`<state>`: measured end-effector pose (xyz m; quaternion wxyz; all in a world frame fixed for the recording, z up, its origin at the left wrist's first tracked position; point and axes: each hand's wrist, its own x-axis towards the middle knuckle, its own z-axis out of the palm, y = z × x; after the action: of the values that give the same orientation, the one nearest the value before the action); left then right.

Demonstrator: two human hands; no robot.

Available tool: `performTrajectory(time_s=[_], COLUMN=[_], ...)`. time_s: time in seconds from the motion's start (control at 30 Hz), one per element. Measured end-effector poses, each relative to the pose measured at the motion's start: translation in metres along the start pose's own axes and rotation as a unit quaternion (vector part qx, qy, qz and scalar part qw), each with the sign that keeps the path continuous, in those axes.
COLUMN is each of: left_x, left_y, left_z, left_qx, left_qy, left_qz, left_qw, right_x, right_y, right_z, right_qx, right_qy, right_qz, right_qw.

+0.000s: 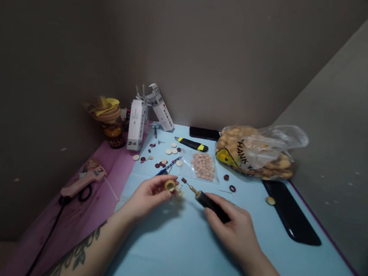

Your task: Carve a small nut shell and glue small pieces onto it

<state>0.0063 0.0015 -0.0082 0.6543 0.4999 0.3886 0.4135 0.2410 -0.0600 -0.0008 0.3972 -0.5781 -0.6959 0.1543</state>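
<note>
Between the fingertips of my left hand (151, 193) is a small, round, yellow-brown nut shell (170, 185) with a hollow opening turned toward me. My right hand (232, 222) is wrapped around a black pen-shaped rotary tool (210, 204). Its brass-coloured collet carries a dark red bit (184, 180), which points at the shell and stands a little apart from it. Pale crumbs (179, 192) lie on the light blue sheet (167, 254) just under the shell.
Behind my hands lie a bag of pinkish beads (203, 166), a utility knife (191, 144), a phone (204, 133) and several discs (168, 151). A plastic bag of nuts (253, 152) stands back right, near a black slab (293, 213). On the left are a glue gun (83, 182) and white boxes (137, 124).
</note>
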Motion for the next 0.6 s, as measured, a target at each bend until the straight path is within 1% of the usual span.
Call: performTrajectory(time_s=[0.13, 0.33, 0.6], left_x=[0.0006, 0.0018, 0.0021], left_y=[-0.0013, -0.0015, 0.0005], left_z=[-0.0006, -0.0022, 0.0014], left_qx=[-0.022, -0.018, -0.038], left_qy=[0.010, 0.021, 0.021], left_qz=[-0.007, -0.008, -0.021], left_qw=[1.000, 1.000, 0.999], right_x=[0.0006, 0.0002, -0.0003], right_y=[-0.0007, 0.0001, -0.0014], right_z=[0.0008, 0.0027, 0.0032], right_qx=[0.003, 0.004, 0.007], right_qy=[0.004, 0.004, 0.002], right_qz=[0.002, 0.005, 0.001], right_qw=[1.000, 1.000, 1.000])
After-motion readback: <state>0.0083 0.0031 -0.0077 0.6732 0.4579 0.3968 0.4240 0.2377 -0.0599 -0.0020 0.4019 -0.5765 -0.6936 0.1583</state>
